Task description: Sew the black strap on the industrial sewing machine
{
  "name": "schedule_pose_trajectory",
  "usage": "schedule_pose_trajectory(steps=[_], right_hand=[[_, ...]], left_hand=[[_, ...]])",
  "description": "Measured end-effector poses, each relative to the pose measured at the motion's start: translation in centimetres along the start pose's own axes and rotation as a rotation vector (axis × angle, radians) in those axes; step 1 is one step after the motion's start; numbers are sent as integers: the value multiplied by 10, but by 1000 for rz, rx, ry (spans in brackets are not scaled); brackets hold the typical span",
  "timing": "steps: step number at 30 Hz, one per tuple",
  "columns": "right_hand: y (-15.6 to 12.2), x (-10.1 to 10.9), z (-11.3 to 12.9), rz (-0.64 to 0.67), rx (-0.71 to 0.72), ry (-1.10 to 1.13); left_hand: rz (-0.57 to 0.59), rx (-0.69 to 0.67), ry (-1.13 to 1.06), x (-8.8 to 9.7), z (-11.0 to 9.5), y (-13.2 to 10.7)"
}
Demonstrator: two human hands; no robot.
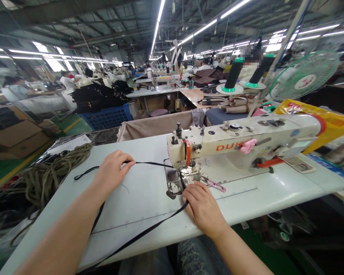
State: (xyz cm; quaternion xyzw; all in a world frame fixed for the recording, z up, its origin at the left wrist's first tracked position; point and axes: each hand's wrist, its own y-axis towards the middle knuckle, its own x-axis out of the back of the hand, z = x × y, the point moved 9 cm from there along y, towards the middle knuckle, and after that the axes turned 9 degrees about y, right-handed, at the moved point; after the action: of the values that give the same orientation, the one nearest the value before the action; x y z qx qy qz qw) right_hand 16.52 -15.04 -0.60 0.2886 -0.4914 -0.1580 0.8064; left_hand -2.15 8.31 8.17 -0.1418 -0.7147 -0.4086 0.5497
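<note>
Black strap (149,163): narrow flat webbing, one long run; from the pinch of the left hand across to the presser foot, out toward the near table edge under the right hand, then off the edge at lower left

Likely light, limp, no stiffness of its own; lies flat where pulled taut, loops and twists where slack, as at the loose end left of the wrist. Woven face probably grippy enough for bare fingers. Nothing fragile. Best taken flat between thumb and fingertip close to the foot, with light tension both sides so as not to twist

Left hand (111,170): thumb and forefinger pinching the strap, other fingers curled, heel near the table

Right hand (202,206): fingers pressed together, tips bearing down on the strap just beside the needle plate (174,185); thumb hidden, so pinch or mere press cannot be told

Sewing machine (246,141), cream, orange lettering, on the white table (132,206). Pink clip (217,186) just right of the plate. Tangle of olive cord (51,172) at the table's left end. Black thread cones (233,74), green fan (304,76) behind
</note>
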Motion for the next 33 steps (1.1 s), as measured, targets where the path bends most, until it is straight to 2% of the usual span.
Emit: schedule_pose_trajectory(steps=[7, 17, 27, 33], right_hand=[[-2, -1, -1, 6, 5, 3], [1, 2, 1, 8, 7, 4], [2, 0, 1, 5, 30, -16], [3, 0, 2, 13, 43, -35]], left_hand=[[16, 78, -39, 19, 6, -35], [31, 135, -49, 31, 19, -95], [-35, 85, -60, 62, 0, -135], [-37, 56, -92, 68, -15, -163]])
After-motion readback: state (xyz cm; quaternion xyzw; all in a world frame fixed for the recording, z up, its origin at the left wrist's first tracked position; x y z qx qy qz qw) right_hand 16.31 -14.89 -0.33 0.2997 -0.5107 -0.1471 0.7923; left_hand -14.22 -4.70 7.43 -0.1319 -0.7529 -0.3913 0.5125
